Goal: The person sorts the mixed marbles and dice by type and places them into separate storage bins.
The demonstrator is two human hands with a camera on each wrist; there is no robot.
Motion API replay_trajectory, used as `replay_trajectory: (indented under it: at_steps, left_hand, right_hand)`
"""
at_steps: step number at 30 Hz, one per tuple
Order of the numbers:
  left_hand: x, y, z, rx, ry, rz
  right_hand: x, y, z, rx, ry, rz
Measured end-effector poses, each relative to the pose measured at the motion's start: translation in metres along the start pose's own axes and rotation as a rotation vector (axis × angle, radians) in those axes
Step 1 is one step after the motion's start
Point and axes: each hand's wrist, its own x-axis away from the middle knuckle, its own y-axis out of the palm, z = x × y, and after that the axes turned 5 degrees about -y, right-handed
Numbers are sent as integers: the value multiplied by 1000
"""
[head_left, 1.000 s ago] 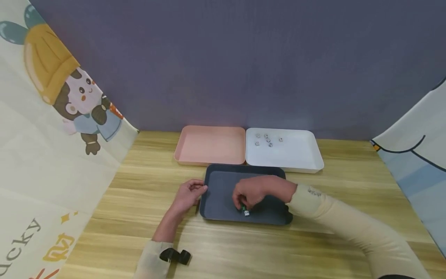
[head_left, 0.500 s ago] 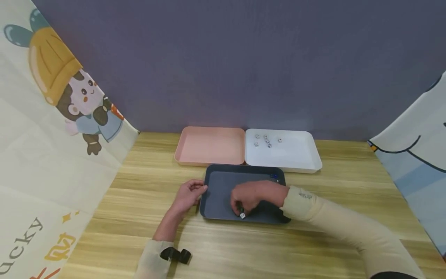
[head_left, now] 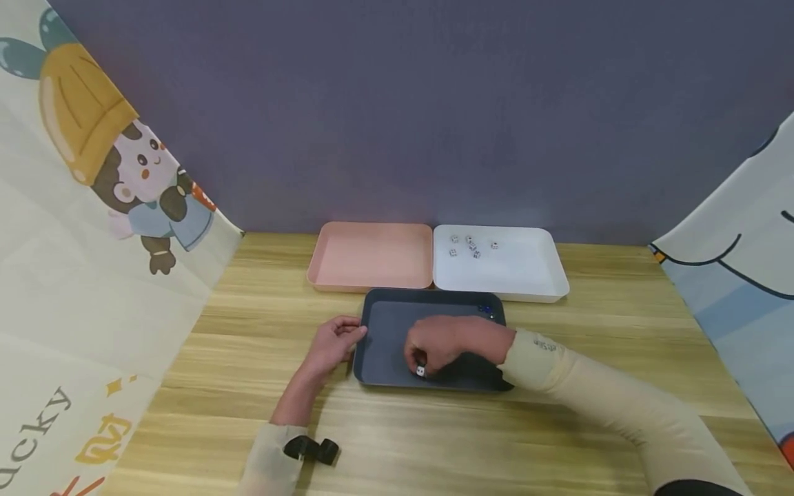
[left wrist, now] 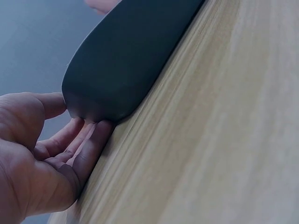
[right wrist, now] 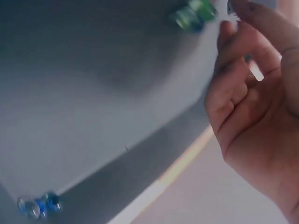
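In the head view a dark grey tray (head_left: 387, 344) lies on the wooden table. My left hand (head_left: 331, 346) holds it by the left side, thumb at the rim and fingertips against the outer wall, as the left wrist view shows. Over the tray's near part, my right hand (head_left: 434, 344) pinches a white die (head_left: 421, 370) between thumb and fingers. Shiny green glass pieces (right wrist: 194, 16) lie on the tray close to that hand in the right wrist view. Several small blue glass pieces (right wrist: 41, 205) sit in the tray's far right corner.
Behind the dark tray stand a pink tray (head_left: 372, 258) and, to its right, a white tray (head_left: 521, 265) holding several white dice (head_left: 473, 246). A dark wall rises behind them. Printed cloths hang on both sides.
My right hand has shifted left over the dark tray and now has the white die in its fingertips. The blue glass pieces have come into sight. My left hand stays at the tray's side.
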Motion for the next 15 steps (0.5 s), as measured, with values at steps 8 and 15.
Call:
replay_trajectory:
  at_steps: [8, 15]
  left_hand:
    - [0, 1, 1, 5, -3, -4]
    - [1, 3, 3, 5, 5, 3]
  right_hand:
    - [22, -26, 5, -74, -4, 220]
    - [42, -37, 21, -157, 9, 442]
